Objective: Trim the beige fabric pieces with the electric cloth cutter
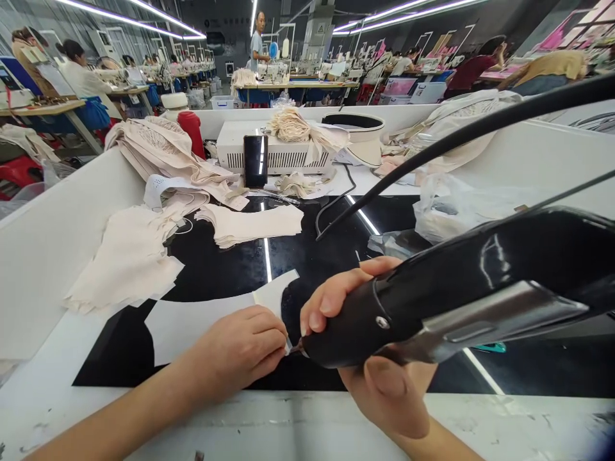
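My right hand [384, 378] is wrapped round a thick black corded handheld tool [480, 275] with a long metal lever along its side. The tool's narrow tip points left, close to the edge of a pale fabric piece [202, 323] lying on the black glossy board [225, 269]. With fingers curled together, my left hand [245, 342] pinches that fabric at its right edge, right beside the tip. The fabric's upper right end [276, 294] is cream and curves up. My left fingertips partly hide where tip and fabric meet.
Stacked cream cut pieces [254, 224] lie behind, with more in a pile [125, 256] at left. A phone [255, 161] leans on a white vented box [228, 150]. The tool's black cable [432, 137] arches across the right. A plastic bag [451, 208] lies there. People sit at sewing machines beyond.
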`<state>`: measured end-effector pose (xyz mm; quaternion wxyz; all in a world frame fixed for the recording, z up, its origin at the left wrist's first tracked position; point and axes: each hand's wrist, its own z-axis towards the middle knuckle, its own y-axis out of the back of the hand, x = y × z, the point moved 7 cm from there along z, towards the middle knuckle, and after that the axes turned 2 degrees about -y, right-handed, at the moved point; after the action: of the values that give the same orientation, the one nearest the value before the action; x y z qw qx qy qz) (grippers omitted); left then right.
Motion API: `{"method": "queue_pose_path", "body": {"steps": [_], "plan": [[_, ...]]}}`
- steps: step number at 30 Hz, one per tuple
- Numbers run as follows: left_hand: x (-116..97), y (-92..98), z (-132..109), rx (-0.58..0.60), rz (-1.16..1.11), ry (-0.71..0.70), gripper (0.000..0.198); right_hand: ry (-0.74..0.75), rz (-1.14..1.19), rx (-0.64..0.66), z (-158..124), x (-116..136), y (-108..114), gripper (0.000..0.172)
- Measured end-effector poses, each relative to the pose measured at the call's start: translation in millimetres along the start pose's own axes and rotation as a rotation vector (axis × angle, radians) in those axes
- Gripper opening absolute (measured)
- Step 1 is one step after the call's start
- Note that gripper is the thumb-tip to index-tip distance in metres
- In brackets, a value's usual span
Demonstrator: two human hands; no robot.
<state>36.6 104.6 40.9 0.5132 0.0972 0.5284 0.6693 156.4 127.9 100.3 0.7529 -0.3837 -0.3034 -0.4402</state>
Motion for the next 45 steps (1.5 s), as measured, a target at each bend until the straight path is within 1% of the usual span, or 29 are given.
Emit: {"method": "queue_pose_path", "body": {"steps": [5,9,12,14,17,19,22,26,28,30,32,34,39,42,45], "plan": [[0,-0.4,-2,0.017,-0.028,0.022,0.015,0.004,-0.01,0.011,-2,2,-1,0.045],[3,-0.5,-2,0.028,-0.059,0.064,0.015,0.008,-0.01,0.012,-2,1,-2,0.047],[7,0.3,0,0.009,-0.035,0.103,0.017,0.005,-0.008,0.015,-1,-1,-3,0.049],[9,0.3,1,-0.004,-0.021,0.113,0.014,0.003,-0.005,0.024,0,-1,-5,0.048],[12,-1.9,-1,-0.001,0.001,0.125,0.014,0.01,-0.01,0.027,1,1,-5,0.048],[12,-5.3,-2,0.033,0.02,0.11,0.015,0.012,-0.017,0.02,0,2,-5,0.049],[9,-10.3,-3,0.109,0.026,0.06,0.016,0.003,-0.027,0.011,-1,2,-4,0.046],[8,-10.2,-4,0.182,-0.012,0.061,0.016,-0.006,-0.04,-0.001,0,2,-3,0.046],[7,-6.7,-5,0.177,-0.014,0.03,0.019,-0.005,-0.037,0.0,0,2,-3,0.049],[4,-3.0,-8,0.152,0.009,-0.033,0.022,-0.003,-0.037,0.0,0,2,-3,0.051],[1,-0.7,-11,0.119,0.062,-0.093,0.022,-0.012,-0.033,0.0,-1,2,-3,0.052],[-1,-1.5,-15,0.108,0.123,-0.126,0.022,-0.023,-0.026,-0.008,-1,2,-2,0.051],[-3,-5.3,-18,0.107,0.215,-0.153,0.021,-0.04,-0.016,-0.03,-2,3,-2,0.053],[-5,-5.6,-17,0.101,0.236,-0.166,0.021,-0.058,-0.026,-0.026,-2,4,-3,0.049],[-4,-7.1,-18,0.12,0.235,-0.154,0.021,-0.051,-0.05,-0.028,0,5,-3,0.048]]}}
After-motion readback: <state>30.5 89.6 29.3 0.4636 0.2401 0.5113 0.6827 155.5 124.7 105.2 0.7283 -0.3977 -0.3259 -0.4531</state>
